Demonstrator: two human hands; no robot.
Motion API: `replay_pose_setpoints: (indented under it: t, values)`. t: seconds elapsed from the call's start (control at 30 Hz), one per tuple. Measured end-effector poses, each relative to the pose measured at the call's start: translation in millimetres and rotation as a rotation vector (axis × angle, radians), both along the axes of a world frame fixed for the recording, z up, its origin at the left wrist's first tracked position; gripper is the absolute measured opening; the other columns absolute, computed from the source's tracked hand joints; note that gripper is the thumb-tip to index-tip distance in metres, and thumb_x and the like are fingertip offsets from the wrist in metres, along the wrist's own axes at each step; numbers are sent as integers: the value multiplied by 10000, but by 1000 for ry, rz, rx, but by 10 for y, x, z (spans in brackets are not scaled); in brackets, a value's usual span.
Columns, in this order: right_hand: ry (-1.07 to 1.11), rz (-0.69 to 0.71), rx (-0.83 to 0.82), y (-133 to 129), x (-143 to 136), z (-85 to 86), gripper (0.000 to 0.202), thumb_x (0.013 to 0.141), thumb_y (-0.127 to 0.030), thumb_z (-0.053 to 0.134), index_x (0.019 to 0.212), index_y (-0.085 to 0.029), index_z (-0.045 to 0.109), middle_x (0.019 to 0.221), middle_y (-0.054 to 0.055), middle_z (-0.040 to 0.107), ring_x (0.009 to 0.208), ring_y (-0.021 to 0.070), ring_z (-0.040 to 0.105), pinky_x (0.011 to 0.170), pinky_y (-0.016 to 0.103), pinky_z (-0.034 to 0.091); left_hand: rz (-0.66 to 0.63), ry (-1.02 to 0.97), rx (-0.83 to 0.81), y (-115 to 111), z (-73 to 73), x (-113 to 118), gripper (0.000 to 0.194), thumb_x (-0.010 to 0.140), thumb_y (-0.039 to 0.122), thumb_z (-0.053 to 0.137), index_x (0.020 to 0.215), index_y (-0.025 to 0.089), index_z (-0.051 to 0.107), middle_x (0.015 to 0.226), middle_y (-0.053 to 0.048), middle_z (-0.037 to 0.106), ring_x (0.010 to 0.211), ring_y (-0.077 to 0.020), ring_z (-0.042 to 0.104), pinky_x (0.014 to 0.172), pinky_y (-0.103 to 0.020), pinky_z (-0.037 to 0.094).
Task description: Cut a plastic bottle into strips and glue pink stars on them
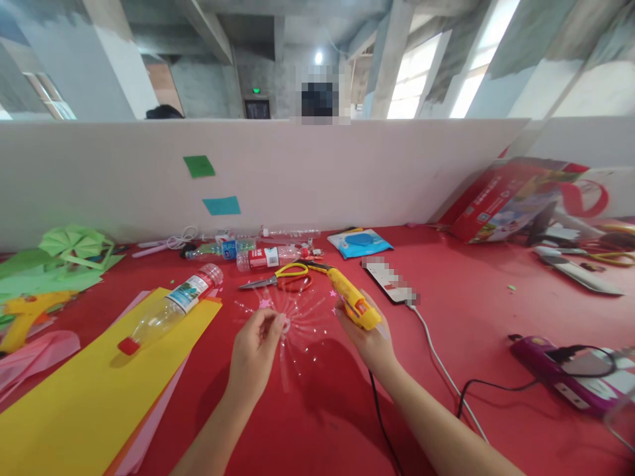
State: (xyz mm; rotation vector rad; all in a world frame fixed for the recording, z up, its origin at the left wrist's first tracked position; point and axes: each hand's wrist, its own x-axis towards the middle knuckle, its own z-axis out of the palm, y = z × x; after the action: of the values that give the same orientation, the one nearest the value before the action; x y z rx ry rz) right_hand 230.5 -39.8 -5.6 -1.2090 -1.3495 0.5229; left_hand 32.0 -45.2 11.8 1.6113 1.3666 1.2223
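My left hand [256, 347] pinches the middle of a clear plastic piece [302, 325] cut into thin strips that fan out like a flower. Small pink stars show near some strips. In my right hand [374, 340] is a yellow glue gun [353, 301], its rear end toward me and its nozzle pointing up and left, beyond the strips. Scissors [278, 277] with yellow and red handles lie just behind the clear piece. The glue gun's trigger area is partly hidden by my fingers.
Left: yellow paper sheets [94, 390] under a plastic bottle [171, 309], green paper [74, 248], another yellow glue gun [30, 314]. Behind: more bottles [268, 258], a blue packet [360, 243], a white partition [322, 172]. Right: a phone [387, 281] with cable, a purple power strip [560, 373], a red bag [506, 198].
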Motion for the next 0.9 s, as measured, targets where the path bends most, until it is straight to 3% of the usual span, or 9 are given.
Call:
replay_pose_setpoints:
  t: [0.27, 0.4, 0.73, 0.9]
  values:
    - [19, 11, -3, -11, 16, 9, 90, 777, -278, 599, 786, -188, 598, 818, 43, 603, 747, 190, 592, 696, 297, 474, 108, 378, 366, 10, 56, -99, 213, 859, 321, 468, 912, 176, 615, 883, -66, 689, 758, -165, 644, 690, -249, 491]
    - [50, 16, -14, -9, 12, -4, 111, 762, -281, 614, 809, -185, 586, 814, 39, 604, 726, 185, 591, 688, 297, 476, 115, 546, 536, 22, 62, -151, 185, 865, 284, 469, 877, 168, 612, 796, -51, 682, 681, -148, 631, 658, -243, 477]
    - [47, -13, -29, -19, 2, 44, 144, 738, -320, 632, 767, -188, 581, 765, 28, 593, 690, 179, 575, 643, 281, 458, 309, 744, 694, 96, 94, -333, 172, 852, 278, 506, 828, 158, 626, 661, -23, 666, 553, -121, 594, 562, -211, 423]
    - [66, -29, -45, -26, 4, 81, 163, 737, -338, 618, 775, -181, 592, 786, 34, 588, 691, 176, 570, 636, 275, 456, 329, 664, 637, 83, 172, -375, 165, 850, 292, 508, 803, 169, 607, 671, -8, 626, 551, -113, 545, 562, -221, 411]
